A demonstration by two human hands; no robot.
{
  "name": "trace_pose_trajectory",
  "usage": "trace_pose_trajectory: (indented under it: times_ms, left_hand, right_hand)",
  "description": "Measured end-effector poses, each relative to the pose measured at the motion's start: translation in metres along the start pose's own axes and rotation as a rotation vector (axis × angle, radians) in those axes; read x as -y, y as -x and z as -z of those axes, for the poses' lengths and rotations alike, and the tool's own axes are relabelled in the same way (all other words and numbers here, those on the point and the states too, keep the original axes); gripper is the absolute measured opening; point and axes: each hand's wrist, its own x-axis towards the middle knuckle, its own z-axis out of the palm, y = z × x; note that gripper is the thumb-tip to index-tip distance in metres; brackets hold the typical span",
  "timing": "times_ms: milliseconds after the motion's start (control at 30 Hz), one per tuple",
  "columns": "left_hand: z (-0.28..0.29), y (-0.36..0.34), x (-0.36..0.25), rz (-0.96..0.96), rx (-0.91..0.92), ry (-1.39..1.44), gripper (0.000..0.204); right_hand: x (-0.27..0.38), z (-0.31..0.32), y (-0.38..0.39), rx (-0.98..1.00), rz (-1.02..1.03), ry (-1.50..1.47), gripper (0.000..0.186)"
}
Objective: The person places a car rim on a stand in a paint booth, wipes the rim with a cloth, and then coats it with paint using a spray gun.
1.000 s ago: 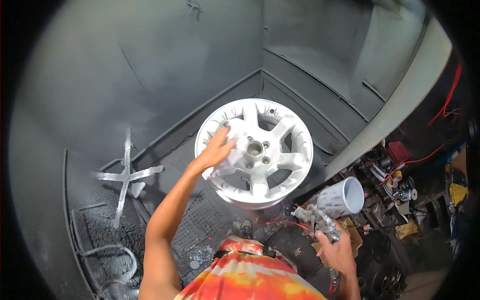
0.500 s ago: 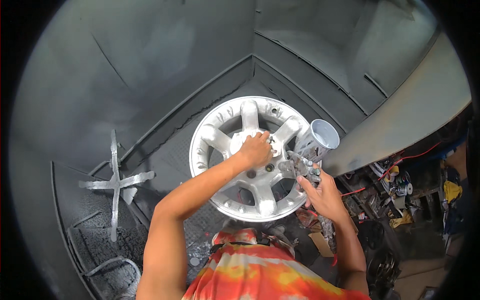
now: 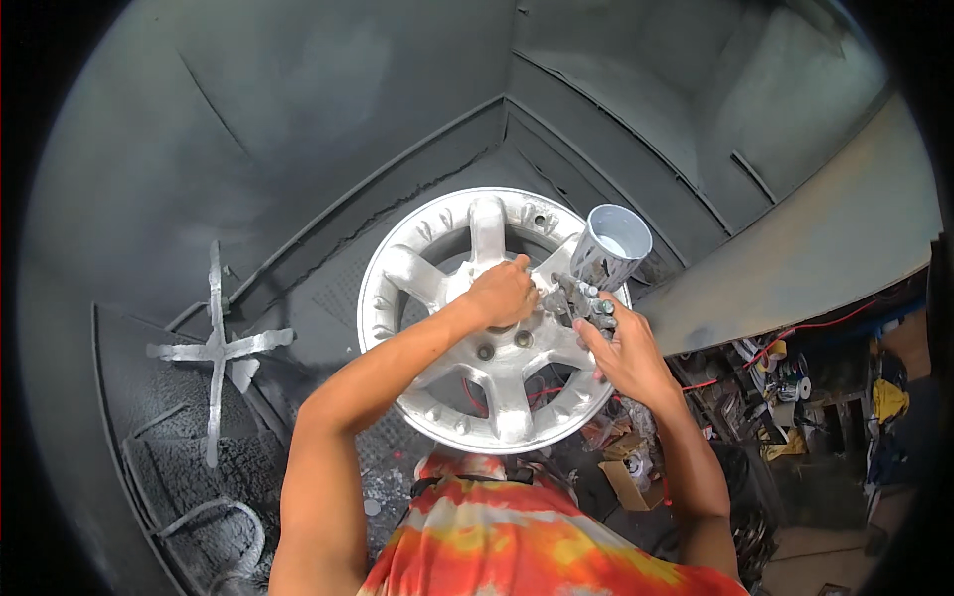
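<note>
A silvery-white five-spoke wheel [image 3: 512, 407] lies raised in front of me. My left hand [image 3: 497, 296] is closed at the hub, its fingers curled; what it holds is hidden. My right hand [image 3: 628, 360] grips a paint-smeared metal spray gun [image 3: 584, 303] over the right part of the wheel. The gun's cup [image 3: 604, 263], pale blue-grey and streaked with paint, tilts above the rim and is open at the top.
Grey booth walls [image 3: 298, 119] surround the wheel. At left stands a paint-crusted cross-shaped stand [image 3: 219, 348]. A curved panel [image 3: 785, 268] is on the right, with cluttered shelves, red hoses [image 3: 815, 323], a yellow cloth [image 3: 887, 397] and an open cardboard box [image 3: 626, 482] below.
My right hand has raised the spray gun from below the wheel to over it. My left hand has moved from the left spokes to the hub, and the pale cloth under it is now hidden.
</note>
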Motion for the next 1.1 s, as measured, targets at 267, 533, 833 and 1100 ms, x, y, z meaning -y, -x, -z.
trace_pose_trajectory:
  times_ms: [267, 533, 833, 1100]
  left_hand:
    - [0.066, 0.05, 0.026, 0.199, -0.051, -0.107, 0.03]
    - [0.058, 0.087, 0.02, 0.177, -0.172, -0.075, 0.026]
    - [0.04, 0.061, 0.006, 0.198, -0.305, 0.303, 0.028]
    - [-0.013, 0.027, -0.037, -0.212, -0.134, -0.144, 0.022]
  right_hand:
    - [-0.003, -0.011, -0.021, 0.055, 0.033, 0.06, 0.046]
    - [-0.002, -0.031, -0.061, 0.081, 0.174, 0.152, 0.036]
    - [0.01, -0.026, -0.048, 0.062, -0.011, 0.08, 0.045]
    - [0.008, 0.015, 0.012, -0.078, 0.012, 0.016, 0.033]
